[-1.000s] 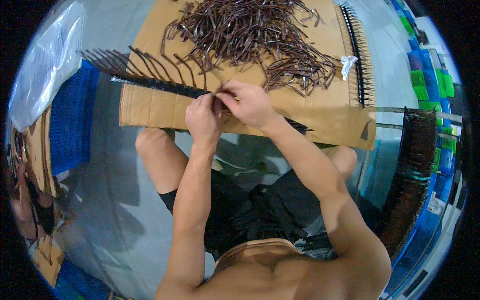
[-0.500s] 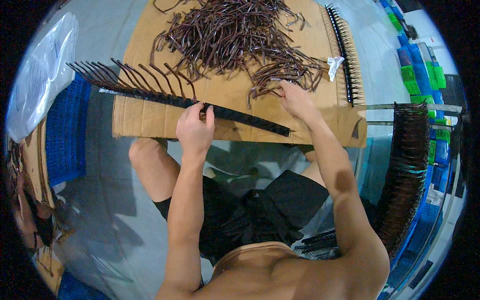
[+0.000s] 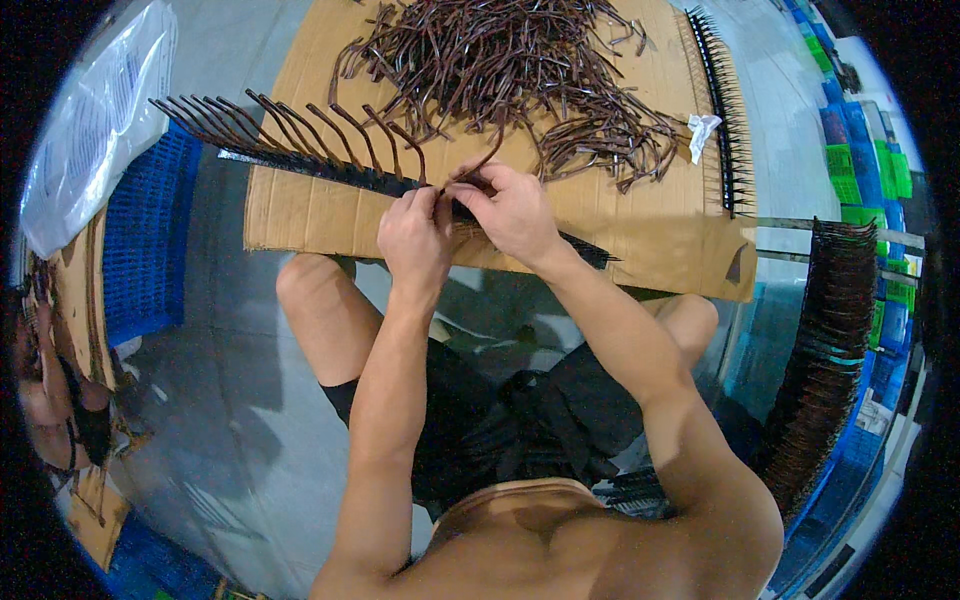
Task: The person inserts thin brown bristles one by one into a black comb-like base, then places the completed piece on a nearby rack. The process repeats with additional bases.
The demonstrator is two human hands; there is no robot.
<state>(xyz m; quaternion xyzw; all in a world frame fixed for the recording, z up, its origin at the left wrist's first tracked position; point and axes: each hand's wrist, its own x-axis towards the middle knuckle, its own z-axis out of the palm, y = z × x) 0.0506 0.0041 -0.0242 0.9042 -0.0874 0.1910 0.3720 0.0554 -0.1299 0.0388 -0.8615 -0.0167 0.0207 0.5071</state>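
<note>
Where the cardboard sheet (image 3: 300,215) nears its front edge, a black rake bar (image 3: 300,163) lies across it, carrying a row of curved brown tines (image 3: 250,120) on its left half. The left hand (image 3: 415,235) pinches the bar; the right hand (image 3: 505,210) grips a single tine (image 3: 487,160) at it. Loose tines (image 3: 510,70) are heaped behind; bare cardboard remains right of the hands.

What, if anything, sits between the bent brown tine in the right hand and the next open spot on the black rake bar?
Nothing visible. The right hand holds the bent brown tine right at the black rake bar, beside the last fitted tine. The left hand grips the bar just beside it, and the fingers hide the exact spot.
</note>
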